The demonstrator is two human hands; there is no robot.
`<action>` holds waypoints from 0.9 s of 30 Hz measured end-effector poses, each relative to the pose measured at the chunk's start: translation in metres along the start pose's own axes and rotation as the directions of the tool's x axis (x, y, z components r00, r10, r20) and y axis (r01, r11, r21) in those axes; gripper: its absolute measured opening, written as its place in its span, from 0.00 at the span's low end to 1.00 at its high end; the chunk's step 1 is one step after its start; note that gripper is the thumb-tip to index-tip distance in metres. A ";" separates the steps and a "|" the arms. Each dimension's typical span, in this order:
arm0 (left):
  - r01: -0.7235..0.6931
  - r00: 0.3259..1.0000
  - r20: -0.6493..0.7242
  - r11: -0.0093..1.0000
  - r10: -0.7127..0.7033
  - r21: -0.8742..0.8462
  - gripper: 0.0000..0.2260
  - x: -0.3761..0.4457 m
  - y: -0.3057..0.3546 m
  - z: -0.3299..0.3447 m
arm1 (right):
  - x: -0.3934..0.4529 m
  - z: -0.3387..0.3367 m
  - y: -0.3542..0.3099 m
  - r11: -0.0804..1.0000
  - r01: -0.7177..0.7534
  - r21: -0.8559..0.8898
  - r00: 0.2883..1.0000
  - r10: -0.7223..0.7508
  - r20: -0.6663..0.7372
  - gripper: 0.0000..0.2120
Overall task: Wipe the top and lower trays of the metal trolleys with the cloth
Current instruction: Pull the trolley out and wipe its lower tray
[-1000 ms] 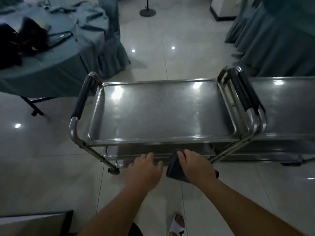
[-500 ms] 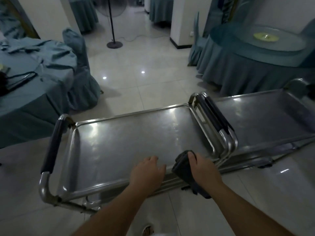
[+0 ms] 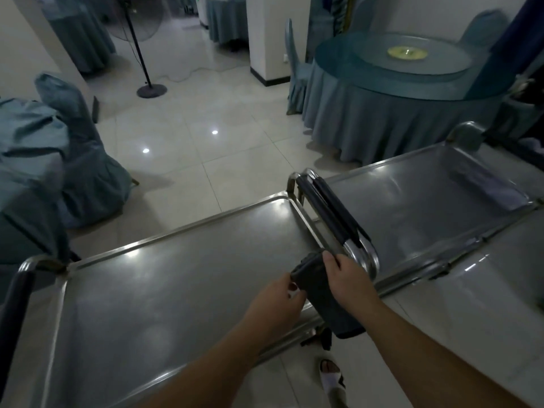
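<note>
dark folded cloth (image 3: 321, 295), both hands gripping

Around you — a dim dining room on a pale tiled floor (image 3: 235, 160)

To your right, a round table (image 3: 382, 92) draped in teal cloth carries a glass turntable (image 3: 394, 58) with a yellow disc at its centre; to your left, a covered chair (image 3: 79, 148) stands beside another draped surface (image 3: 26, 160). Ahead, a pedestal fan (image 3: 141, 51) stands near a white pillar (image 3: 270, 39) — its cord trails across the tiles.
</note>
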State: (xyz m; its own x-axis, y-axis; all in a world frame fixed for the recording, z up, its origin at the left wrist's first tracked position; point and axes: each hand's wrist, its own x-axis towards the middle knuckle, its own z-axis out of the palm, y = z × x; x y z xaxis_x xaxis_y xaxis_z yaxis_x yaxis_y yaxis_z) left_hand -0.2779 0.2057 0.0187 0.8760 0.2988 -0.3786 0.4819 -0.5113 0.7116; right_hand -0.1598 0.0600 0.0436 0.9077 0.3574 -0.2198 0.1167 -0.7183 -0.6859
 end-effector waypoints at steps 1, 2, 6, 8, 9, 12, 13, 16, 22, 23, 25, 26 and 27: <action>0.021 1.000 -0.014 0.999 -0.021 -0.039 0.09 0.011 0.008 0.002 | 0.012 -0.005 0.003 1.000 0.009 0.009 1.000 -0.009 0.011 0.23; 0.048 0.998 -0.028 0.995 -0.050 -0.091 0.06 0.023 0.017 0.004 | 0.026 -0.012 0.006 1.000 0.018 0.018 1.000 -0.018 0.024 0.22; 0.211 0.970 -0.038 0.904 -0.242 -0.373 0.06 0.068 0.061 0.015 | 0.075 -0.047 0.024 0.999 0.013 0.044 0.993 -0.018 0.118 0.19; 0.252 0.952 -0.036 0.847 -0.303 -0.467 0.06 0.090 0.084 0.025 | 0.098 -0.066 0.032 0.999 0.003 0.042 0.988 -0.010 0.155 0.18; 0.262 0.943 -0.043 0.818 -0.329 -0.512 0.05 0.100 0.096 0.031 | 0.110 -0.076 0.035 1.000 0.003 0.027 0.988 -0.008 0.157 0.18; 0.264 0.914 -0.051 0.686 -0.402 -0.678 0.03 0.129 0.128 0.048 | 0.142 -0.101 0.043 0.997 0.000 -0.073 0.995 0.007 0.096 0.19; 0.257 0.909 -0.045 0.642 -0.415 -0.722 0.04 0.138 0.137 0.053 | 0.151 -0.109 0.046 0.994 -0.006 -0.111 0.998 0.014 0.069 0.20; 0.246 0.903 -0.078 0.657 -0.423 -0.712 0.05 0.162 0.156 0.064 | 0.171 -0.125 0.054 0.975 -0.044 -0.216 0.999 0.045 0.000 0.23; 0.276 0.879 -0.136 0.720 -0.456 -0.636 0.06 0.200 0.154 0.069 | 0.191 -0.122 0.059 0.977 -0.071 -0.201 0.997 0.061 -0.056 0.20; 0.290 0.864 -0.158 0.730 -0.478 -0.619 0.07 0.203 0.149 0.067 | 0.191 -0.116 0.060 0.980 -0.055 -0.190 0.998 0.052 -0.020 0.20; 0.334 0.825 -0.219 0.762 -0.521 -0.554 0.07 0.206 0.135 0.062 | 0.186 -0.101 0.065 0.982 -0.018 -0.187 0.993 0.039 0.112 0.23; 0.359 0.808 -0.241 0.773 -0.538 -0.522 0.08 0.206 0.128 0.061 | 0.183 -0.093 0.067 0.976 0.012 -0.219 0.980 0.032 0.196 0.29; 0.380 0.798 -0.252 0.781 -0.548 -0.496 0.09 0.206 0.123 0.059 | 0.179 -0.086 0.070 0.961 0.049 -0.271 0.964 0.026 0.266 0.35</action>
State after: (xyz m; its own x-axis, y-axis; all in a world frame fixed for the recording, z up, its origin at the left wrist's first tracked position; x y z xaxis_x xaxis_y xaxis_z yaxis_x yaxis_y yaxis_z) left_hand -0.0372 0.1568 -0.0067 0.4298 0.7213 -0.5432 0.6999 0.1140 0.7051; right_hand 0.0450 0.0223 0.0156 0.7707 0.4846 -0.4138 0.2657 -0.8346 -0.4825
